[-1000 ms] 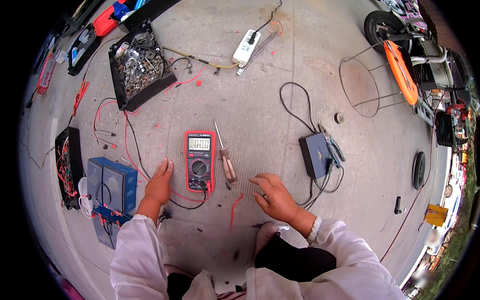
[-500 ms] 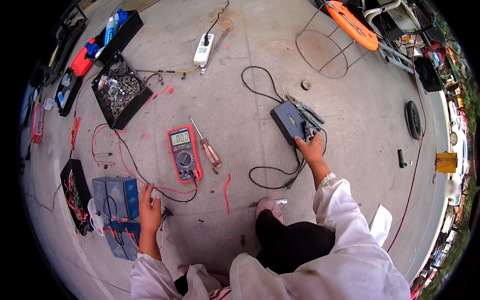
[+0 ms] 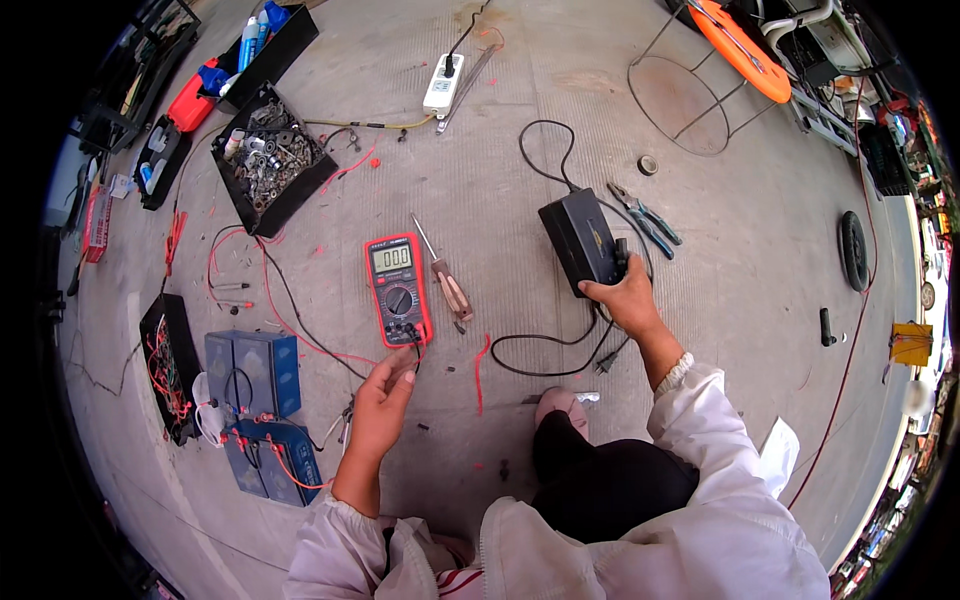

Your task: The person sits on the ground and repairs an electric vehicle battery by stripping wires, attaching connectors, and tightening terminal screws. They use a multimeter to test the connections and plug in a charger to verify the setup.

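My right hand (image 3: 627, 298) grips the near end of a black battery charger (image 3: 578, 240), thumb on its near edge and fingers by a black connector on its side. The charger looks tilted. Its cables loop over the ground, one ending in a plug (image 3: 606, 363). My left hand (image 3: 383, 400) is open and holds nothing I can see, its fingers stretched just below a red and grey multimeter (image 3: 399, 291), whose leads run left. A screwdriver (image 3: 447, 280) lies right of the meter. Pliers (image 3: 648, 220) lie beyond the charger. Blue batteries (image 3: 255, 375) with clipped wires stand at the left.
A black bin of metal hardware (image 3: 270, 165) sits far left, with a narrow bin of wires (image 3: 168, 370) nearer. A white power strip (image 3: 443, 88) lies at the far middle. An orange-seated stool (image 3: 745, 55) stands far right. A red wire scrap (image 3: 482, 375) lies near my foot.
My left hand has moved right, from beside the batteries to below the multimeter. My right hand now grips the charger more fully and has tilted it. The whole view has shifted slightly.
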`<control>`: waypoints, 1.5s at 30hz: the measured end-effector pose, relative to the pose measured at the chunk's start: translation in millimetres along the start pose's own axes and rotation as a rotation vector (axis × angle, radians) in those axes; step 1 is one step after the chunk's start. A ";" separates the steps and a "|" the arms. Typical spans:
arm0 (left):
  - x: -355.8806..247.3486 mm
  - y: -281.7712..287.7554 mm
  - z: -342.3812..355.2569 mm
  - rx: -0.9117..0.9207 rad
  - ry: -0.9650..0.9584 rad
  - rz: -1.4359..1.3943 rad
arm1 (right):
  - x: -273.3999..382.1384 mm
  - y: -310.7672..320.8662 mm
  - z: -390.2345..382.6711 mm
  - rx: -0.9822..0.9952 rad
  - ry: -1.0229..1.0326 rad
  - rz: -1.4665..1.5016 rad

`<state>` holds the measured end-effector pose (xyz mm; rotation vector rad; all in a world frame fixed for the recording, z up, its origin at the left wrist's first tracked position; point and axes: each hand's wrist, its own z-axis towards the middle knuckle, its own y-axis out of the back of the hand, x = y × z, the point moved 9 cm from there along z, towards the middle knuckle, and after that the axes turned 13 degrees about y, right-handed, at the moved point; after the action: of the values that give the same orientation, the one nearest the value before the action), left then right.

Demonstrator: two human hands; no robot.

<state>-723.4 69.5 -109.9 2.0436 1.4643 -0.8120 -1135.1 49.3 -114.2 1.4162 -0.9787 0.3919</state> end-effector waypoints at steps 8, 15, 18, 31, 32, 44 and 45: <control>-36.0 -76.7 20.5 -0.007 -0.017 -0.500 | 117.4 -115.6 -94.6 0.250 0.457 0.300; 7.9 -33.6 7.6 -0.041 0.087 -0.496 | 62.1 -152.1 -126.2 0.784 -0.011 0.743; 19.8 -21.7 0.3 0.027 0.118 -0.511 | 34.6 -150.2 -137.3 1.050 0.097 0.323; 85.2 -46.4 -2.7 0.261 0.365 -0.350 | -61.5 -47.4 -101.4 0.628 0.518 -0.559; 85.5 -50.4 -0.7 0.258 0.369 -0.347 | -64.2 -48.0 -102.8 0.626 0.518 -0.575; 77.3 -99.2 56.6 0.201 0.293 -0.322 | -4.3 -109.5 -92.2 0.666 0.038 0.208; 72.9 -105.4 60.0 0.219 0.304 -0.310 | -9.8 -127.8 -102.0 0.744 -0.102 0.322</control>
<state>-816.8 107.6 -209.2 2.2067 1.9746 -0.8389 -1011.3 125.5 -189.7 1.9537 -1.2130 1.0064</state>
